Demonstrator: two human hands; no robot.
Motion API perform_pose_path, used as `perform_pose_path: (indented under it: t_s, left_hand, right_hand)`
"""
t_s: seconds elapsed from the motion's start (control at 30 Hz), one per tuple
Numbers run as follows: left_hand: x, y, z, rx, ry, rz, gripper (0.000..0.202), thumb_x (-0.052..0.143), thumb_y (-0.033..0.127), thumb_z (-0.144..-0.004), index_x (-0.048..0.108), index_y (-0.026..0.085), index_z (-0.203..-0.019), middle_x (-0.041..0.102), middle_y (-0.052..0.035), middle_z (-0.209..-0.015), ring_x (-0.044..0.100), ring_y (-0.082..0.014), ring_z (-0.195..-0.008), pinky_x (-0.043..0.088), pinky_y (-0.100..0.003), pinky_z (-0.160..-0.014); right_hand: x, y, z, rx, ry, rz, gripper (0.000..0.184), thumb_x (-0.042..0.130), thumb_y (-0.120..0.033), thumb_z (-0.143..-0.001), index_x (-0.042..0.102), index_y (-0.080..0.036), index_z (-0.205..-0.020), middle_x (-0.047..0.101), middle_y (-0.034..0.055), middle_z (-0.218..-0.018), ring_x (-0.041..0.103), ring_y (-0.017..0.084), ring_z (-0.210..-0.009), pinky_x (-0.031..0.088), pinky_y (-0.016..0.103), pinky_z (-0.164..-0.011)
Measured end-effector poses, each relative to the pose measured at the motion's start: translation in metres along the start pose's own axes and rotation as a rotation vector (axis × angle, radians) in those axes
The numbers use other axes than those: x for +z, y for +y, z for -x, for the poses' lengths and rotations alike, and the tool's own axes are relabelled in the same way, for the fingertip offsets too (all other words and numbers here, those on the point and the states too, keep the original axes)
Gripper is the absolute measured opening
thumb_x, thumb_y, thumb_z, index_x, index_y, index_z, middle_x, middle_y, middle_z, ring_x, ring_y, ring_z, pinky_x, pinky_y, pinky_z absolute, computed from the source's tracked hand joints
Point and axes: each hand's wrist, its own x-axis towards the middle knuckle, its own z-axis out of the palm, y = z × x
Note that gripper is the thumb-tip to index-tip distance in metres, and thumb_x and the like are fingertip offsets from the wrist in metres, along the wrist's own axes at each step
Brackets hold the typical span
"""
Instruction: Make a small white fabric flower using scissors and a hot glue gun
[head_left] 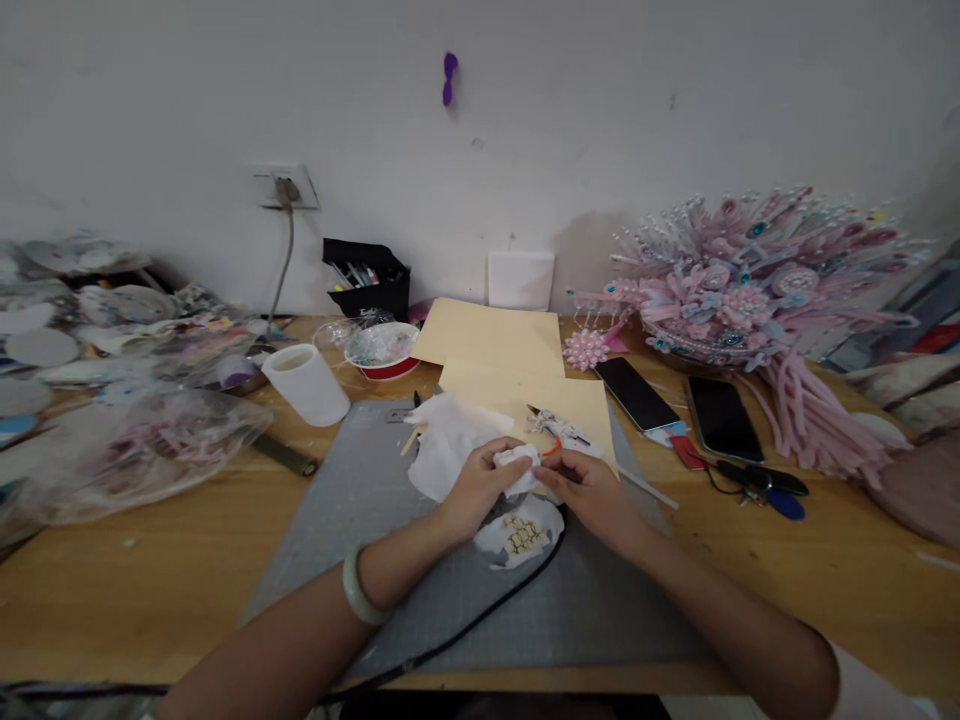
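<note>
Both my hands meet over the grey cutting mat [420,590]. My left hand [480,485] and my right hand [585,490] are closed together on a small crumpled white piece [519,462], pinched between their fingers. Just below them lies a white scrap with gold pattern [521,532]. A sheet of white tissue [446,440] lies under my left hand. A pale bangle [358,590] sits on my left wrist. A black cable [480,620] runs across the mat below my right hand.
Cream paper sheets [495,345] lie behind the mat. A white roll [306,383], a clear bowl [381,348] and a black pen holder [367,278] stand at back left. Two phones [679,405], a pink beaded headdress [742,290] and scissors [757,482] are at right. Plastic bags [127,440] fill the left.
</note>
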Motion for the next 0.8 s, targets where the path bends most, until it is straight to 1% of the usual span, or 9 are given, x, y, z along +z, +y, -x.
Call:
perform_pose_path:
  t_s: [0.17, 0.4, 0.57, 0.67, 0.8]
  left_hand:
    - [-0.0014, -0.0026, -0.0004, 0.003, 0.015, 0.008, 0.024, 0.068, 0.036, -0.061, 0.057, 0.016, -0.070, 0.050, 0.0052, -0.055, 0.042, -0.0044, -0.046, 0.031, -0.016, -0.045]
    - [-0.0005, -0.0005, 0.0010, 0.037, 0.015, -0.001, 0.025, 0.066, 0.035, -0.063, 0.054, 0.013, -0.058, 0.046, 0.0049, -0.050, 0.036, -0.0036, -0.044, 0.026, -0.016, -0.042]
    - [-0.0011, -0.0004, 0.0005, 0.052, 0.009, -0.024, 0.026, 0.066, 0.035, -0.064, 0.054, 0.013, -0.056, 0.045, 0.0047, -0.051, 0.036, -0.0038, -0.045, 0.026, -0.016, -0.043]
    - [-0.0006, -0.0013, 0.0007, 0.031, -0.001, -0.019, 0.026, 0.065, 0.037, -0.065, 0.054, 0.014, -0.061, 0.043, 0.0058, -0.050, 0.035, -0.0039, -0.044, 0.026, -0.016, -0.043]
    - [-0.0006, -0.0036, 0.0009, 0.013, -0.010, -0.032, 0.027, 0.068, 0.035, -0.061, 0.058, 0.015, -0.076, 0.052, 0.0038, -0.061, 0.043, -0.0064, -0.053, 0.033, -0.018, -0.050]
  right_hand:
    - [0.0015, 0.0018, 0.0000, -0.009, -0.004, 0.009, 0.024, 0.050, -0.038, -0.076, 0.058, -0.016, -0.072, 0.055, -0.0001, -0.064, 0.047, 0.013, -0.060, 0.036, 0.024, -0.055]
    - [0.0006, -0.0008, 0.0017, 0.003, -0.019, -0.022, 0.023, 0.050, -0.038, -0.076, 0.056, -0.016, -0.071, 0.052, -0.0010, -0.063, 0.044, 0.012, -0.058, 0.034, 0.023, -0.053]
    - [0.0009, 0.0016, -0.0002, -0.020, -0.013, -0.018, 0.024, 0.050, -0.038, -0.076, 0.056, -0.016, -0.070, 0.053, -0.0012, -0.062, 0.044, 0.012, -0.058, 0.035, 0.023, -0.053]
    - [0.0012, 0.0022, -0.0005, -0.013, -0.005, -0.009, 0.025, 0.050, -0.040, -0.075, 0.057, -0.016, -0.071, 0.054, -0.0007, -0.063, 0.045, 0.012, -0.058, 0.035, 0.023, -0.054]
    - [0.0015, 0.0010, 0.0000, 0.003, 0.002, -0.012, 0.027, 0.050, -0.041, -0.075, 0.058, -0.016, -0.072, 0.056, -0.0001, -0.065, 0.047, 0.012, -0.060, 0.037, 0.023, -0.055]
